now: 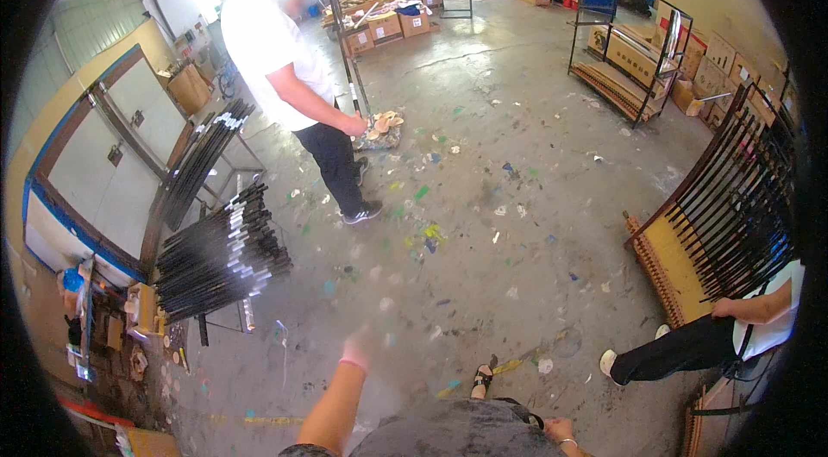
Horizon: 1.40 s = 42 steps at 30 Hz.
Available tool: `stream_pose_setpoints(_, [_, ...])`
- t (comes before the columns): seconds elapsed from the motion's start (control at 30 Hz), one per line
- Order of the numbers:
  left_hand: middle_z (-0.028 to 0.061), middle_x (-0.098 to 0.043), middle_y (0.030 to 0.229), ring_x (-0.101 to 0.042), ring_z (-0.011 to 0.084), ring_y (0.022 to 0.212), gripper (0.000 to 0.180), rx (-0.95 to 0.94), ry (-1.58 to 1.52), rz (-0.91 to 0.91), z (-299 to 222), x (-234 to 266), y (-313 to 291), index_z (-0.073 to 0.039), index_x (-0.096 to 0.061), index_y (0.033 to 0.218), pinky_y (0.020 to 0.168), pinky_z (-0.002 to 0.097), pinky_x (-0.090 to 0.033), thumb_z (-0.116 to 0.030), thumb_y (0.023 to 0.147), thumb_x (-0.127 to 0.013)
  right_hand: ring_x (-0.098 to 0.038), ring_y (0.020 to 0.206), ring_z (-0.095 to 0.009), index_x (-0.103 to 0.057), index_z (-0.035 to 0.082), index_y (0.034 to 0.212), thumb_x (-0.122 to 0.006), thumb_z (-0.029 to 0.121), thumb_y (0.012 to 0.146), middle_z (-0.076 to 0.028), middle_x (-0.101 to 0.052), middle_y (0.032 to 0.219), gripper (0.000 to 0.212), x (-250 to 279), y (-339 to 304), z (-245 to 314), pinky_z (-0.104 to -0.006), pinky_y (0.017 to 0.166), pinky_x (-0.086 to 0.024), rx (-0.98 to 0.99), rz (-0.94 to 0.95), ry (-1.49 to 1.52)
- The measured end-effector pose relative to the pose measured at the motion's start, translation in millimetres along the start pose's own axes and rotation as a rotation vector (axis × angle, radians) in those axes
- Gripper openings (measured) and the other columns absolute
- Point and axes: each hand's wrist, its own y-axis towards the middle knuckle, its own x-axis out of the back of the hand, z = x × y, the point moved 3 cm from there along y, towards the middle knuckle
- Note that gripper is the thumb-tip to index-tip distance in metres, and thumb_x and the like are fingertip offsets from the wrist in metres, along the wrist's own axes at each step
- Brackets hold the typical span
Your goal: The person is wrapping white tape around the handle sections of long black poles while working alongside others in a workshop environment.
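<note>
My left hand (364,352) reaches forward over the concrete floor (483,284), a pinkish band at its wrist. Motion blur and a smudge smear its fingers, and I see nothing held in it. Low by my dark patterned clothing hangs my right hand (559,430), with a thin bracelet at the wrist. Its fingers look curled in, and no object shows in them. A black edge or strap lies just beside that hand. One black sandal (482,380) shows below me.
Bundled black rods (220,263) lie on stands at left. A person in a white shirt (272,60) holds long handles above a scrap pile (379,128). At right, another person (681,349) stands by a rack of black rods (724,207). A wheeled metal cart (630,60) stands farther back.
</note>
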Motion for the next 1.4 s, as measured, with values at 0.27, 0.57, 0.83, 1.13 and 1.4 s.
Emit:
stream_pose_setpoints(0.27, [0.0173, -0.060, 0.106, -0.062, 0.0275, 0.096, 0.038, 0.138, -0.259, 0.117, -165, -117, 7, 0.002, -0.044, 0.119, 0.078, 0.0370, -0.051, -0.019, 0.089, -0.055, -0.054, 0.050, -0.014, -0.060, 0.000, 0.069, -0.067, 0.012, 0.076, -0.008, -0.058, 0.058, 0.016, 15, -9, 54, -0.0283, 0.045, -0.043, 0.142, -0.126, 0.343])
stream_pose_setpoints(0.57, [0.0192, -0.061, 0.101, -0.063, 0.0271, 0.086, 0.042, 0.164, -0.170, 0.112, -206, -147, -9, 0.005, -0.045, 0.120, 0.072, 0.0362, -0.052, -0.025, 0.092, -0.050, -0.057, 0.050, -0.016, -0.066, 0.001, 0.078, -0.068, 0.022, 0.078, -0.009, -0.061, 0.060, 0.021, -25, 47, -42, -0.0320, 0.052, -0.048, 0.102, -0.020, 0.067])
stream_pose_setpoints(0.83, [0.0176, -0.056, 0.106, -0.055, 0.0347, 0.100, 0.043, -0.611, 0.768, -0.267, -300, -104, -25, -0.001, -0.048, 0.115, 0.088, 0.0420, -0.044, -0.017, 0.078, -0.063, -0.062, 0.085, -0.029, -0.067, 0.006, 0.093, -0.053, 0.029, 0.084, -0.014, -0.065, 0.091, 0.028, -36, 142, -106, -0.0446, 0.073, -0.048, 0.791, -0.272, -0.767])
stream_pose_setpoints(1.13, [0.0161, -0.057, 0.109, -0.052, 0.0297, 0.108, 0.046, -0.941, 1.566, -0.961, -464, 1, 84, -0.003, -0.053, 0.107, 0.094, 0.0450, -0.037, -0.024, 0.070, -0.071, -0.057, 0.074, -0.027, -0.062, 0.008, 0.082, -0.063, 0.014, 0.073, -0.010, -0.061, 0.082, 0.011, 7, 61, -26, -0.0414, 0.065, -0.046, 0.969, -0.247, -0.181])
stream_pose_setpoints(1.4, [0.0157, -0.064, 0.075, -0.063, 0.0338, 0.077, 0.026, -0.645, 1.581, -0.564, -473, 11, 130, -0.005, -0.054, 0.088, 0.071, 0.0440, -0.047, -0.028, 0.080, -0.064, -0.059, 0.078, -0.023, -0.062, 0.005, 0.084, -0.066, 0.017, 0.076, -0.011, -0.061, 0.081, 0.015, 25, -27, 26, -0.0371, 0.068, -0.047, 0.764, -0.195, -0.510])
